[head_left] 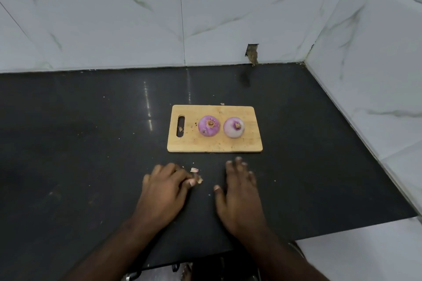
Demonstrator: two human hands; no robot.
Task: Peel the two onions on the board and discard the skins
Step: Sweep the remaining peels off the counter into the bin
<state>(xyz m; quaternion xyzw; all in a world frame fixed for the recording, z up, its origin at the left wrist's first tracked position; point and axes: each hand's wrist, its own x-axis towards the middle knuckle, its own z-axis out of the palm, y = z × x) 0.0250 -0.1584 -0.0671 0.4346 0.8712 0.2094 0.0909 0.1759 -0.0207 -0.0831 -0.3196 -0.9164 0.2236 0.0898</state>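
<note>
Left hand [163, 191]: on the dark countertop [91, 143], near side of the board; fingers curled inward, tips [190, 182] pinched at or on a small skin scrap [200, 180]. Whether scrap is actually held or merely touched: cannot tell.

Right hand [237, 191]: flat, fingers spread, palm down on the countertop; holding nothing.

Second skin scrap [194, 169]: loose on the countertop, just beyond the left fingertips, between hands and board.

Cutting board [214, 143]: wooden, handle slot at left, lying beyond both hands and apart from them. A few skin flecks on its surface near the slot [181, 129].

Left onion [209, 125]: on the board, purple, glossy, root end up; appears peeled, with a small pale patch low on its side.

Right onion [233, 127]: on the board just beside the first, not clearly touching; paler, root end up; appears peeled.

Step in hand, as judged: peeling done or nearly so; gathering of stray skins under way.

Next move, as judged: pinching up remaining scraps from countertop and board, then carrying to a waste bin; no bin in view, so location unknown.
</note>
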